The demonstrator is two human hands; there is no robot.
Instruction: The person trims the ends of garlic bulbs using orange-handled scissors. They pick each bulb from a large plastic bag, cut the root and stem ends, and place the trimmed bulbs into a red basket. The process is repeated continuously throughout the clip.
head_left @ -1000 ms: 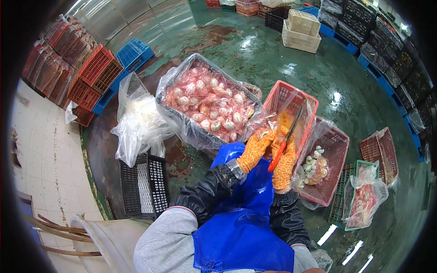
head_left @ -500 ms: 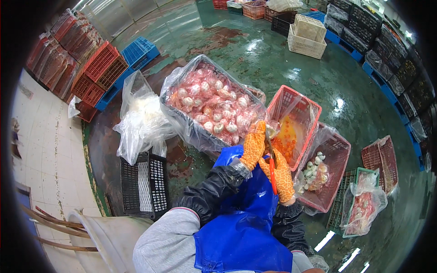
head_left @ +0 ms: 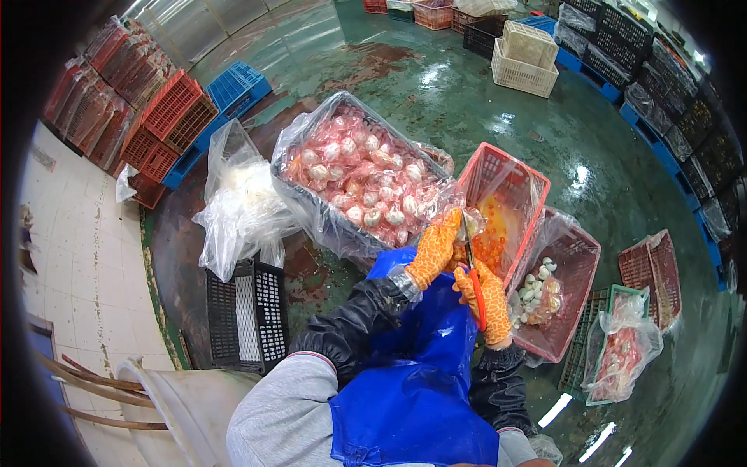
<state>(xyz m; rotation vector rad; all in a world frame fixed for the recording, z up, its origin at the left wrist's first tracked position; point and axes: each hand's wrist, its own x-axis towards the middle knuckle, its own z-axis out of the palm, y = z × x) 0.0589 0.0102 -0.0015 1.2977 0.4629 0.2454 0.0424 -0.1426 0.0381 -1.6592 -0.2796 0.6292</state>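
Note:
My left hand in an orange patterned glove grips a bagged pale round item. My right hand grips red-handled scissors, their dark blades pointing up beside that item. Just beyond is a red lined crate with orange yolk-like pieces and yellowish liquid. Left of it, a grey lined crate is full of pinkish bags with white round items. A darker red crate at my right holds white shell-like pieces and a bag.
Loose plastic and a black crate lie left. Stacked red crates and blue pallets line the back left, black crates the right. White crates sit behind. Smaller crates are at far right, a pale bin bottom left.
My right hand has dropped slightly and turned the scissors more upright, and both hands sit a little apart from how they were. The view has shifted slightly, moving the surroundings.

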